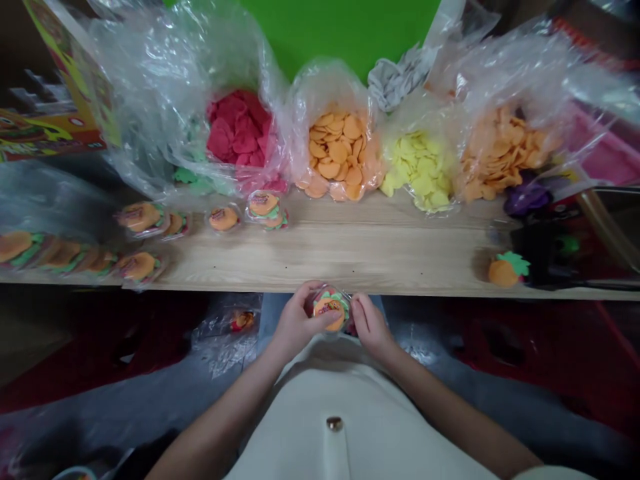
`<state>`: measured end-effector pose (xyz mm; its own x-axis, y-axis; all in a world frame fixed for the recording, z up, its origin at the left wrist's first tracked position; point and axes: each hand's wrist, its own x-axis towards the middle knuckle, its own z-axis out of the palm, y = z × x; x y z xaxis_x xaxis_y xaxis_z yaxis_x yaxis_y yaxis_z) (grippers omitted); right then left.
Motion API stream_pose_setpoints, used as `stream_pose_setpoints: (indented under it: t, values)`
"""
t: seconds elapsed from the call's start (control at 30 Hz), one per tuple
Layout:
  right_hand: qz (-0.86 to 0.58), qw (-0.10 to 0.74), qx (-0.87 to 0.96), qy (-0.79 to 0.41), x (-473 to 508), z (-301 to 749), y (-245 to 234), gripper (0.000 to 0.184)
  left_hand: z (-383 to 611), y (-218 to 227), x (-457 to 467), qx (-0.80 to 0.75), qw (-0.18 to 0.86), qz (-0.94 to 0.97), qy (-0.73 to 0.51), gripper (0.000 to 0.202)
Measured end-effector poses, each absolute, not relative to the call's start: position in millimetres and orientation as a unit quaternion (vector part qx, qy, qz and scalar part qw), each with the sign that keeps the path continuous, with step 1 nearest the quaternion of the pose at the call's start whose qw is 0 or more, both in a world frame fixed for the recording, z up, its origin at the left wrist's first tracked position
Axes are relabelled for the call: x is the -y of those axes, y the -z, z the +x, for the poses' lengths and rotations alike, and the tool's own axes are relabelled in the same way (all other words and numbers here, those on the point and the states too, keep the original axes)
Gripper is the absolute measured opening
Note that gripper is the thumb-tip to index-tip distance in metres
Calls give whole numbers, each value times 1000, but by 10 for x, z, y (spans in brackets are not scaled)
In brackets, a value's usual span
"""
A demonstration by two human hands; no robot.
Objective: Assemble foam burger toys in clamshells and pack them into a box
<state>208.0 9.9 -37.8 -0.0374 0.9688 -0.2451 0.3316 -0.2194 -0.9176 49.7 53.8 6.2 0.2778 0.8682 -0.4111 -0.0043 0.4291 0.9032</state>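
A toy burger in a clear plastic case (pixel 329 312) is held just off the table's front edge, close to my body. My left hand (pixel 300 321) grips it from the left, its thumb lying across the orange bun. On the other side, my right hand (pixel 371 325) has its fingers pinched at the case's right edge. A bit of dark red shows under that edge, too small to name. Further up on the table lie similar packed burgers (pixel 269 208), and a single round orange one (pixel 223 218) sits to their left.
Along the back stand open plastic bags of red pieces (pixel 240 130), orange discs (pixel 339 150), yellow pieces (pixel 423 170) and more orange pieces (pixel 505 150). Packed burgers (pixel 65 255) line the left of the wooden table (pixel 320 250). A pineapple-shaped piece (pixel 507 269) lies at the right, beside a black bag (pixel 555 247).
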Motion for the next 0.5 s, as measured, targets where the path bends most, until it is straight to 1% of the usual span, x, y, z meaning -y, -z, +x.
stream_pose_setpoints:
  t: [0.17, 0.27, 0.4, 0.5]
  values:
    - [-586, 373, 541, -475, -321, 2130, 302, 23, 589, -151, -575, -532, 613, 432, -393, 53]
    - [-599, 420, 476, -488, -451, 2042, 273, 26, 654, -112, -644, -537, 595, 423, -424, 52]
    - [-650, 506, 390, -411, -488, 1765, 292, 27, 766, -13, -744, -549, 556, 390, -486, 52]
    - [-656, 536, 360, -390, -474, 1592, 305, 26, 855, 4, -791, -566, 502, 391, -524, 51]
